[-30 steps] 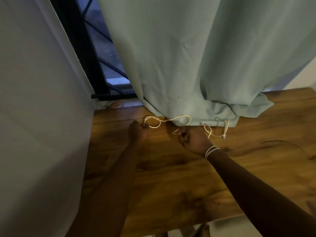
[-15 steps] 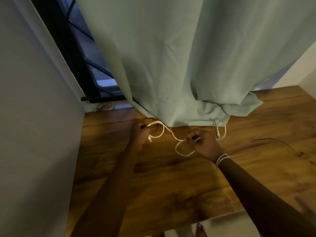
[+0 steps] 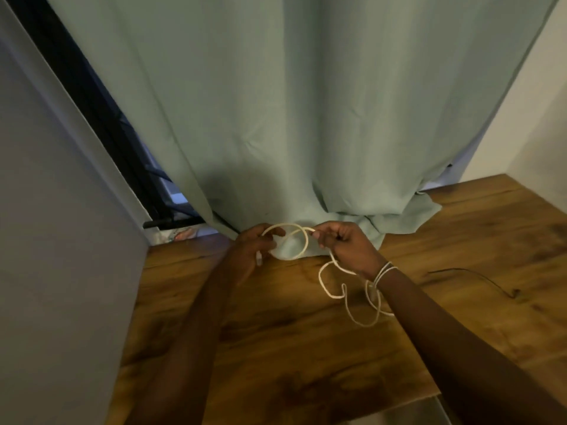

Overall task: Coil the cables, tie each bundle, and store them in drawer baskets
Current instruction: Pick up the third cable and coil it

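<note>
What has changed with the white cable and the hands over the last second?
Both hands have lifted the white cable off the table and drawn it out from under the curtain; one loop now stands between the left hand and right hand, the slack trailing below the right wrist. Both hands still grip it.

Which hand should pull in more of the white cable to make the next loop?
Probably the right hand: the loose white cable trails from it onto the wooden table, while the left hand holds the loop already made.
</note>
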`<state>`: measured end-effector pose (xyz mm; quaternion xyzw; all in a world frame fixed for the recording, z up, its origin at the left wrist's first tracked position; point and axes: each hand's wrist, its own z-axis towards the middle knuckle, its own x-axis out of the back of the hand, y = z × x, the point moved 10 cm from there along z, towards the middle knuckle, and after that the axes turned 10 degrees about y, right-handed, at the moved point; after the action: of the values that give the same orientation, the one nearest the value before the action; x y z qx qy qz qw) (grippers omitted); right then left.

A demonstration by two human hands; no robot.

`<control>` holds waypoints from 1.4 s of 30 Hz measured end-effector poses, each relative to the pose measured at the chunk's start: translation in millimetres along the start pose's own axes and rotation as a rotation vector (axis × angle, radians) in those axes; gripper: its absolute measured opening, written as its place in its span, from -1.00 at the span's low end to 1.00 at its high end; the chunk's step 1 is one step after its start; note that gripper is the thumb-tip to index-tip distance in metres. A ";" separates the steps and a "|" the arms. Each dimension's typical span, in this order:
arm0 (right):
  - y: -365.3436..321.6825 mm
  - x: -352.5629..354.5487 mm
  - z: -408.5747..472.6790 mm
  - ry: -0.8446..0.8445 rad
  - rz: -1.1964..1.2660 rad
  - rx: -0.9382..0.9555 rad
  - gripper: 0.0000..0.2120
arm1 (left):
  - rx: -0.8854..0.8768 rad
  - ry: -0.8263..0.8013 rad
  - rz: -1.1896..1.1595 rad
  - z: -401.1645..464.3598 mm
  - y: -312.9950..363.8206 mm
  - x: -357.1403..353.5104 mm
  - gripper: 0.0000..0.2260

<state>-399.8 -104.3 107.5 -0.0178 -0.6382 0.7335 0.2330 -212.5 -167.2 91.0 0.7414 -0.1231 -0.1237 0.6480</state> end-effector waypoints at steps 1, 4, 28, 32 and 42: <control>-3.2 9.5 4.3 0.012 -0.014 0.006 -0.89 | 0.004 0.000 0.010 -1.8 4.0 -3.8 -0.86; -6.6 38.8 14.7 0.111 -0.095 0.021 -0.88 | -0.029 -0.050 0.011 -14.9 20.7 -26.4 -0.83; -75.0 15.2 -37.3 -0.086 -0.128 0.468 -0.77 | -0.425 0.114 0.265 7.5 106.0 -33.5 -0.85; -95.9 51.0 -23.1 0.214 -0.144 0.519 -0.80 | -0.637 -0.003 0.720 -9.1 99.5 -62.2 -0.87; -116.6 72.3 40.1 0.216 -0.799 0.654 -0.87 | -0.512 -0.251 0.735 -13.6 87.5 -92.7 -0.76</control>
<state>-439.9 -106.2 244.6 0.2250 -0.3053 0.7425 0.5522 -296.9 -134.2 181.7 0.4443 -0.4205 -0.0010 0.7911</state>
